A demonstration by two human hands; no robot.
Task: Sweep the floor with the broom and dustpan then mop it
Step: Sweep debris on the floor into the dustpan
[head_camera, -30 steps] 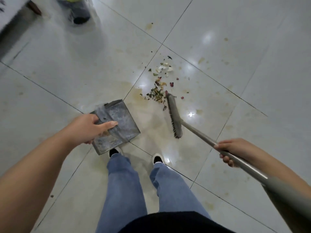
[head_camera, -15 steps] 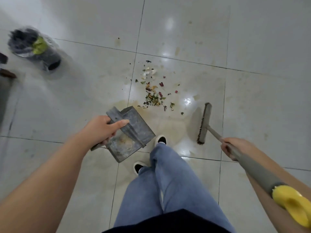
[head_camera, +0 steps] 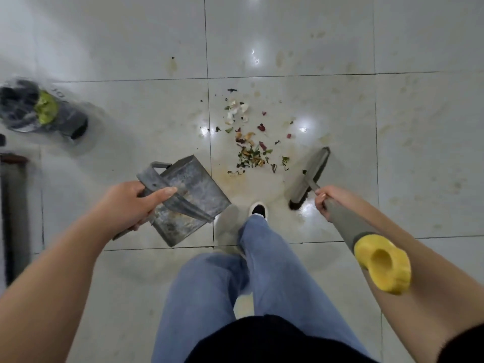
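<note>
At the far left edge of the glossy white tiled floor (head_camera: 131, 48), a dark upright bar with a reddish-brown top (head_camera: 13, 205) runs down the picture, cut off by the border and too blurred to identify. Just above it lies a blurred grey bin lined with a clear bag (head_camera: 44, 111), tipped on its side, with something yellow-green and dark inside; what that is cannot be made out.

Further right, the left hand (head_camera: 133, 203) grips the flat metal handle of a dull grey rectangular metal dustpan (head_camera: 191, 200), fingers wrapped under the handle and thumb stretched along its top. The pan is held tilted and seems to be above the floor; its inside shows only stains and grime, no loose litter that can be told. Its lower edge hides part of a tile joint.

Beyond the pan's far corner, a scattered pile of green, red, yellow and white scraps (head_camera: 251, 142) lies on the tiles, apart from both pan and brush. A white-and-black shoe toe (head_camera: 258, 209) and blue jeans legs (head_camera: 235, 284) stand below the pile; the other foot is hidden under the legs.

To the right, the grey long-headed broom with dark bristles (head_camera: 310, 176) stands beside the scraps, its head just right of the pile. The right hand (head_camera: 327, 203) is curled round the grey shaft near the head, and the shaft ends in a yellow plastic cap (head_camera: 382, 268) that covers part of the forearm.
</note>
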